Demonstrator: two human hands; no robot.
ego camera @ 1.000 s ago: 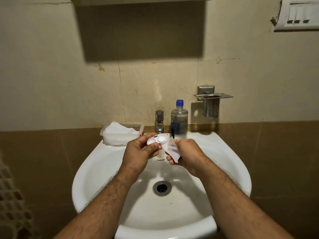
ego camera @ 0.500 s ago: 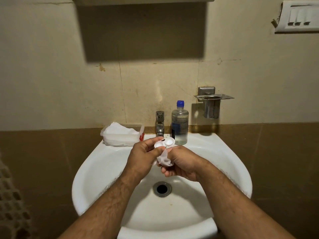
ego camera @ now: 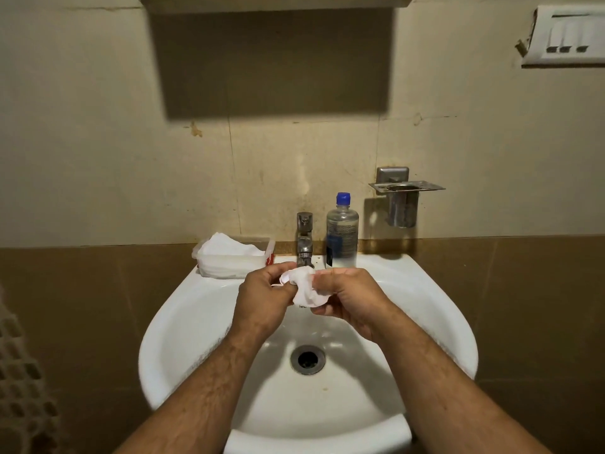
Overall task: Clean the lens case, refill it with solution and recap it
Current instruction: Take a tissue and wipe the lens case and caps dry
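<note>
Item: our two hands above the white washbasin (ego camera: 183,322), meeting just in front of the tap (ego camera: 305,239).

Left hand (ego camera: 262,299): fingers curled, pinching the near-left edge of the lens case (ego camera: 285,276), of which we see only a small white rim; the rest is hidden under tissue.

Right hand (ego camera: 352,298): fingers curled round a crumpled white tissue (ego camera: 306,288), pressing it over the case. The tissue bunches between both hands and hangs a little below them.

Solution bottle (ego camera: 342,235): clear, blue cap on, upright on the basin's back ledge, just right of the tap, apart from our hands.

Tissue tray (ego camera: 234,255): a clear shallow container of folded white tissues on the back ledge, left of the tap.

Drain (ego camera: 307,359): metal, at the basin's centre, below our forearms.

Wall fittings: a steel holder (ego camera: 404,199) to the right of the bottle; a white switch plate (ego camera: 564,36) at upper right.
</note>
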